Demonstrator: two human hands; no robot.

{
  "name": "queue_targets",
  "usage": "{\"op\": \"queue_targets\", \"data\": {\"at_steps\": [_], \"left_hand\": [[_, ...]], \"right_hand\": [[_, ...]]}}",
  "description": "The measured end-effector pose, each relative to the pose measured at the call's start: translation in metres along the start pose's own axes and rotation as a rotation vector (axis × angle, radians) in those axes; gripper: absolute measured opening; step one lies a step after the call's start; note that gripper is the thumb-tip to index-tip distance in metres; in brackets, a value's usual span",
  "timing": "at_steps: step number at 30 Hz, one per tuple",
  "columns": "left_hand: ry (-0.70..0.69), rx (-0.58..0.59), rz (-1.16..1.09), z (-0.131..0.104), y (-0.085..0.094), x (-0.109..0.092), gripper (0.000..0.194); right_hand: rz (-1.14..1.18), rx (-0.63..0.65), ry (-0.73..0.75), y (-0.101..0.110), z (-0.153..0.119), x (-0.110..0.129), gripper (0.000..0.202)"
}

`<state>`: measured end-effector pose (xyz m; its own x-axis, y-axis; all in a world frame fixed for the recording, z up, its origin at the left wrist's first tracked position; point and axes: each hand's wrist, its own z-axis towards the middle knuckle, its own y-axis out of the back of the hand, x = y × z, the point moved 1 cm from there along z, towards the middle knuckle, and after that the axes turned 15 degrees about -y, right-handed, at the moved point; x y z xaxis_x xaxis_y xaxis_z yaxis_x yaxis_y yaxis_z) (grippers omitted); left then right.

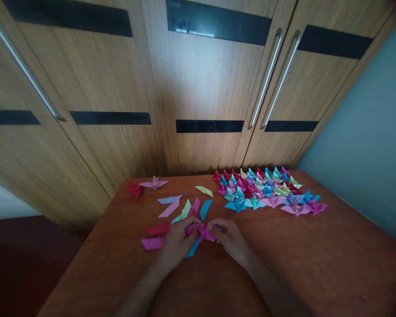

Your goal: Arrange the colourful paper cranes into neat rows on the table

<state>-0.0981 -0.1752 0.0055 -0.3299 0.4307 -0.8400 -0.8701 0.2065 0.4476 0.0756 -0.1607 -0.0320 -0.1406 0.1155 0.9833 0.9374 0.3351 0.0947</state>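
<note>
A magenta folded paper piece (203,231) is held between both hands above the wooden table (119,264). My left hand (179,241) grips its left side, fingers closed with the thumb on the near side. On the right side, my right hand (229,237) pinches the piece's edge. Flat folded strips lie around and partly under my left hand: a red strip (157,229), a magenta strip (152,243), a blue strip (205,209) and a pale green strip (185,209). Another blue strip (193,249) shows just below the held piece.
Rows of colourful folded paper pieces (267,189) stand at the back right. A pink paper crane (155,183) and a red folded piece (135,189) sit at the back left. A yellow strip (204,190) lies between. Behind the table rises a wooden wardrobe (204,83).
</note>
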Motion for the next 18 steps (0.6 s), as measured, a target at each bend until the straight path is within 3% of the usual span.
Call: {"op": "queue_targets", "data": {"at_steps": [8,14,18], "left_hand": [[0.169,-0.116,-0.467,0.0008,-0.0034,0.0028,0.018],[0.244,-0.141,-0.683,-0.0037,-0.0078,0.0016,0.018],[0.291,-0.178,-0.813,-0.0045,-0.0083,0.0006,0.018]], "right_hand": [[0.235,-0.027,-0.118,0.0016,-0.0013,0.0021,0.027],[0.540,0.172,-0.200,0.0008,-0.0025,0.0025,0.020],[0.698,0.200,-0.238,0.0017,-0.0034,0.0032,0.017]]}}
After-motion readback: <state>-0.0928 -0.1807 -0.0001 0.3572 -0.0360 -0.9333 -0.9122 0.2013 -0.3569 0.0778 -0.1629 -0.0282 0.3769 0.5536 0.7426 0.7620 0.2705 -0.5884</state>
